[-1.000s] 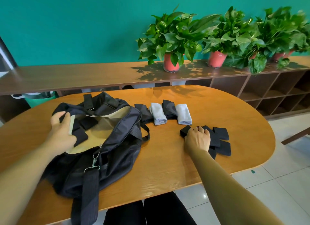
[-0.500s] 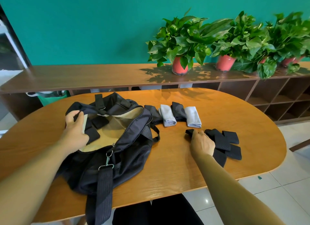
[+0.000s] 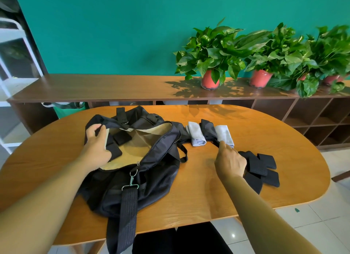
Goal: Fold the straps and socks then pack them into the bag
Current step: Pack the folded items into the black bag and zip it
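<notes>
So, going from the left: our left hand has its fingers curled over the rim of the black bag, pinching the edge and holding the mouth open. Inside, on the tan lining, we can see a couple of folded black straps already packed. Just right of the bag sit four folded socks in a row on the table, dark, grey, dark, grey, touching each other. Our right hand is next, fingers drawn together at the near end of the second dark sock. Looks like a pinch on it, but the fingertips hide the contact, so we can't say for sure it's gripped. Under and right of that hand is the pile of remaining black straps, overlapping loosely.

For doing this bit well, we reckon: pinch across the whole fold, not one layer, so the sock doesn't flop open on the way over. Keep the left hand pulling the rim wide, and lay the sock flat beside the straps rather than dropping it.
</notes>
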Available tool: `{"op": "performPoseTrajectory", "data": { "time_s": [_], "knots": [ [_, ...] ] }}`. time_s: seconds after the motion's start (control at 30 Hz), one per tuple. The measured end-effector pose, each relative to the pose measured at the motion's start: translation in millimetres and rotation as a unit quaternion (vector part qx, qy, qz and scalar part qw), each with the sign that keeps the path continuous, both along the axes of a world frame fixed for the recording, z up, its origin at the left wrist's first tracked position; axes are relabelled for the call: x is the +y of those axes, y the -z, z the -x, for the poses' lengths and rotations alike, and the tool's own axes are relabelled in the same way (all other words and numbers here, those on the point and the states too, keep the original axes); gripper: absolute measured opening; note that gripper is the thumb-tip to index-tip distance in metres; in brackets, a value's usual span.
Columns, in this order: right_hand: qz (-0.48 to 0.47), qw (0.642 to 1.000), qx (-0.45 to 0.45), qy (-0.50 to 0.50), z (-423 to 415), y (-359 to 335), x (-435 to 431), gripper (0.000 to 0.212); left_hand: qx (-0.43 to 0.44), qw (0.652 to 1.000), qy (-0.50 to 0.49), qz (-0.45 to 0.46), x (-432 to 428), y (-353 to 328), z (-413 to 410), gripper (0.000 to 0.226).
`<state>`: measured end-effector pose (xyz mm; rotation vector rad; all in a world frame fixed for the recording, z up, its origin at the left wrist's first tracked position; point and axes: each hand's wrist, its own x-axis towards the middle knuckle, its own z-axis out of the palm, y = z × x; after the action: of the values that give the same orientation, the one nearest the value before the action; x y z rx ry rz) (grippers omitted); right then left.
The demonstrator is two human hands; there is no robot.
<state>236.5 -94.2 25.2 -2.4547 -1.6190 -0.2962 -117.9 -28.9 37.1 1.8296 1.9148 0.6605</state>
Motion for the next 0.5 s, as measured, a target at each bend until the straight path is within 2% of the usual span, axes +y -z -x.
{"op": "performPoseTrajectory", "data": {
  "time_s": [0.1,0.2,0.27,0.33,0.43,0.5],
  "knots": [
    [-0.033,0.999,0.012,0.011,13.5,-12.6,-3.4,0.027,0.0,1.0,-0.005,0.003,-0.3,-0.2,2.6,0.089],
    [-0.138,0.99,0.031,0.0,31.4,-25.6,-7.7,0.015,0.004,1.0,0.003,0.006,-1.3,-2.0,3.6,0.09],
    [-0.237,0.969,0.041,-0.056,47.3,-31.3,-11.5,0.012,0.003,1.0,0.016,0.005,-2.8,-3.3,4.7,0.09],
    [-0.31,0.942,0.026,-0.126,68.9,-38.8,-14.3,0.018,-0.002,1.0,0.025,0.001,-4.7,-4.8,7.8,0.089],
    [-0.37,0.897,-0.008,-0.242,110.9,-44.6,-14.8,0.014,0.007,0.999,0.04,-0.016,-7.3,-4.8,13.0,0.088],
    [-0.369,0.878,-0.011,-0.304,139.6,-38.3,-12.5,0.013,0.021,0.998,0.048,-0.024,-7.8,-2.9,17.4,0.089]
  ]
}}
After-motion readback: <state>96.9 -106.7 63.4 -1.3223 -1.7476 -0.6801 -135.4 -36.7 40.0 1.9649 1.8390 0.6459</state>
